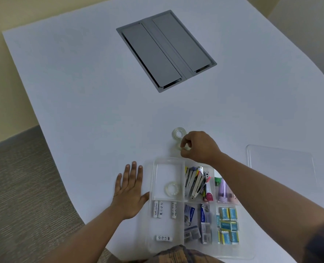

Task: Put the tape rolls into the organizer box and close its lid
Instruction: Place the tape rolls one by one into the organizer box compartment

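Clear organizer box (pixel 151 186) holds one tape roll (pixel 172 189); white batteries (pixel 155 209) read "Heybright"; right hand (pixel 199 147) fingers pinch another roll (pixel 185 147) beyond it; left hand (pixel 129 192) lies flat, fingers spread, beside it.

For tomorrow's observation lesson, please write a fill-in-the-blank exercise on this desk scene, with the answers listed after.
1. The left hand lies flat on the ____, beside the box.
2. The right hand pinches a tape roll lying ____ the box.
3. The number of tape rolls already in the box is ____.
4. The lid lies on the ____ side of the box.

Answers: table; outside; one; right
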`<state>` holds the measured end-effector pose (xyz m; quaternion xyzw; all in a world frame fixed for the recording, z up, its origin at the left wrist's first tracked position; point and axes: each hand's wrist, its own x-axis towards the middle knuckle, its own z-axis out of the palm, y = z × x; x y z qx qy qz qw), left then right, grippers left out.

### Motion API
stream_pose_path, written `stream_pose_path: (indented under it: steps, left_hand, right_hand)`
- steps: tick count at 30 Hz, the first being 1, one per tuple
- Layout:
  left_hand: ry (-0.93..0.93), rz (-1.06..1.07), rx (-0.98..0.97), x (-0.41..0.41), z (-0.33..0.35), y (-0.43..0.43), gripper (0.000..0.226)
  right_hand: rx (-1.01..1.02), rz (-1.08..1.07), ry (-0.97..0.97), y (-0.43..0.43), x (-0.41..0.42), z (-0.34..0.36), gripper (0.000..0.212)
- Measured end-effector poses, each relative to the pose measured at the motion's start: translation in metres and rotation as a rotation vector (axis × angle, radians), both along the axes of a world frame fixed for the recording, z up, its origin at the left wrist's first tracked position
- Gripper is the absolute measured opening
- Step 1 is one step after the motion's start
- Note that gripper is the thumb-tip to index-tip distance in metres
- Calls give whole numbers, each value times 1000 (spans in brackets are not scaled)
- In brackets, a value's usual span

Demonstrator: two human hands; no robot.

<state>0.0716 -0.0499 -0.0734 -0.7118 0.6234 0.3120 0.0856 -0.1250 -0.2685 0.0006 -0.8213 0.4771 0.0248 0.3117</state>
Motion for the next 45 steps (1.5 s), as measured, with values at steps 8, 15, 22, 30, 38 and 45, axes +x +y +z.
stream_pose_path:
  steps: [8,15,22,30,38,45]
  left_hand:
    - [-14,7,-5,0,-3,0,98]
    - [-8,0,-10,1,-4,1,97]
    - [-15,11,-34,1,-7,2,95]
    - [-13,16,-71,1,-9,3,96]
    - [81,107,-224,2,-4,7,88]
    - [218,360,-526,7,24,-65,43]
  right_hand:
    - [39,-48,-239,52,-15,25,7]
    - [-138,254,-82,103,-4,14,12]
    - [-239,330,-5,111,-2,-1,12]
    - [-216,391,-46,115,-9,-10,14]
    - [-434,77,-155,104,-54,-15,32]
    - [-389,15,106,97,-73,-41,77]
